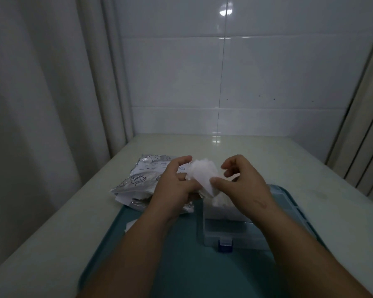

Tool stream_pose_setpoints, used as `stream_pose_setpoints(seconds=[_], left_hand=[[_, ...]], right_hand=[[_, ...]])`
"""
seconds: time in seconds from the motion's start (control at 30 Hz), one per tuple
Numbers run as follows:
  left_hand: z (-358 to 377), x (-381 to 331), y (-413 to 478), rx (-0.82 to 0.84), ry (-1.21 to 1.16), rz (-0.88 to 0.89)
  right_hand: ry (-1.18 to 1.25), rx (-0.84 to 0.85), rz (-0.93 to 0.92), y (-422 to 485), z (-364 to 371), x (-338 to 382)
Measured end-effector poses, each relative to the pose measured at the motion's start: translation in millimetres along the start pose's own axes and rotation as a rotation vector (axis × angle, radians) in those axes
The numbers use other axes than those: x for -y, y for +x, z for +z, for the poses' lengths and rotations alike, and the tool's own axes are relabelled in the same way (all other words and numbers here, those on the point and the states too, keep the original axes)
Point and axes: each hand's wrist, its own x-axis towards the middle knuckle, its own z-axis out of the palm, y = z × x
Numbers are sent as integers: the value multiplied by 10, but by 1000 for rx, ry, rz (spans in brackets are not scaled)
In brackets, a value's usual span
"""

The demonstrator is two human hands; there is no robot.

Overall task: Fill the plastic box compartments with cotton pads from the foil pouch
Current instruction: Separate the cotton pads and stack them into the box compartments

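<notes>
Hands: left hand (177, 187) and right hand (243, 186) together pinch a clump of cotton pads (202, 176)
Cotton: above the plastic box's (228, 232) far end
Pouch: foil pouch (141, 179) lies left, overlapping the teal tray (181, 267) on the bench (310, 168)

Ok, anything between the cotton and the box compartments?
Nothing visible. The left hand and right hand hold the cotton wad just above the far end of the plastic box, its lower tip at the box. The foil pouch lies off to the left. Lid state unclear.
</notes>
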Motion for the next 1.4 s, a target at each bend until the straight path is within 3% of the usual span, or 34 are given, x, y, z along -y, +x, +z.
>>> stream_pose_setpoints(seconds=[0.23, 0.33, 0.47, 0.63, 0.83, 1.0, 1.2, 1.4], left_hand=[[-38, 22, 20, 68, 27, -23], [-12, -26, 11, -20, 85, 22], [107, -88, -37, -95, -33, 52], [232, -11, -127, -47, 179, 126], [316, 129, -81, -146, 378, 106], [334, 154, -73, -203, 372, 77], [350, 156, -82, -232, 294, 82], [344, 192, -56, -213, 408, 120]], right_hand=[[92, 195, 108, 19, -45, 32], [114, 230, 114, 18, -124, 35], [24, 353, 101, 9, -244, 28], [-28, 446, 104, -6, -230, 17], [-150, 457, 107, -26, -174, 14], [-240, 449, 67, -44, -142, 27], [-97, 428, 111, -27, -148, 37], [-111, 403, 85, -38, -110, 34]])
